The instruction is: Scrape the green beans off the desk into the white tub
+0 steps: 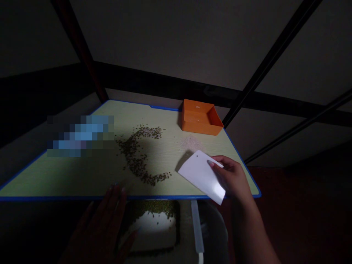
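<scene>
My right hand (231, 176) grips a white scraper (202, 176), a thin flat sheet with a small hole near one corner. The scraper is tilted over the right side of the table (90, 172), near a small patch of pale grains (191, 143). Left of it, dark and greenish beans or seeds (134, 156) lie scattered in a curved band. In shadow at the table's front edge, my left hand (101, 220) has its fingers stretched out, with nothing visible in them. Beside its thumb, below the edge, sits a tray (178, 227) holding small green beans (154, 208).
An orange box (202, 126), open on top, stands at the table's back right corner. At the left is a blurred-out bluish patch (88, 134). A pale strip (197, 227) shows below the front edge. Wall panels rise behind the table.
</scene>
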Tool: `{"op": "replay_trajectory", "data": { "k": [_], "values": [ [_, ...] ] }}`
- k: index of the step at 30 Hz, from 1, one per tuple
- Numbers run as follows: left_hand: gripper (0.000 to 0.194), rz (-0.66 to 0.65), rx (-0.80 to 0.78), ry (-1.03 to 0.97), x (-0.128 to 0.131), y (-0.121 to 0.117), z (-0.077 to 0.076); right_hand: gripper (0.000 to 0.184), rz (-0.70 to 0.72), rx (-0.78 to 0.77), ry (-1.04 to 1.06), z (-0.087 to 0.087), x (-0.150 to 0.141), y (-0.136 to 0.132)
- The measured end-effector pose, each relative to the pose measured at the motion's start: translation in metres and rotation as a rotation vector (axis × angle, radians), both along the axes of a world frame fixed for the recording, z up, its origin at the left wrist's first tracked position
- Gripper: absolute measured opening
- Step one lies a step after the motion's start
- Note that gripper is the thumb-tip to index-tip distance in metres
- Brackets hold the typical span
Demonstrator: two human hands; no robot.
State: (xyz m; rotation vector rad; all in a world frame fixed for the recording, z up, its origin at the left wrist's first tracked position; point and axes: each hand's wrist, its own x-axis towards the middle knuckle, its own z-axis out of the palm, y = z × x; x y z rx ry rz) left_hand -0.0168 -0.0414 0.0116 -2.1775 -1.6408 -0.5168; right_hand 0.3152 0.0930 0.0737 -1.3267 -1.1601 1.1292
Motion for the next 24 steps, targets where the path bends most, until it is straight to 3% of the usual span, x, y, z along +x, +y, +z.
{"op": "replay_trajectory", "data": {
  "k": [4,8,13,24],
  "values": [
    [0.076,0.020,-0.008,-0.019,0.002,0.000,0.000,0.032,-0.087,0.015,0.082,-0.009,0.006,0.000],
    [0.079,0.014,-0.002,-0.061,0.003,0.002,0.000,0.028,-0.107,0.042,-0.018,-0.007,0.005,0.000],
    [0.080,0.011,-0.011,-0.083,0.000,0.003,-0.004,0.027,-0.088,0.045,-0.185,0.002,-0.002,0.002],
    [0.081,0.003,-0.001,-0.028,-0.001,0.002,-0.001,0.021,0.054,0.141,-0.311,0.007,-0.011,0.005]
  ]
}}
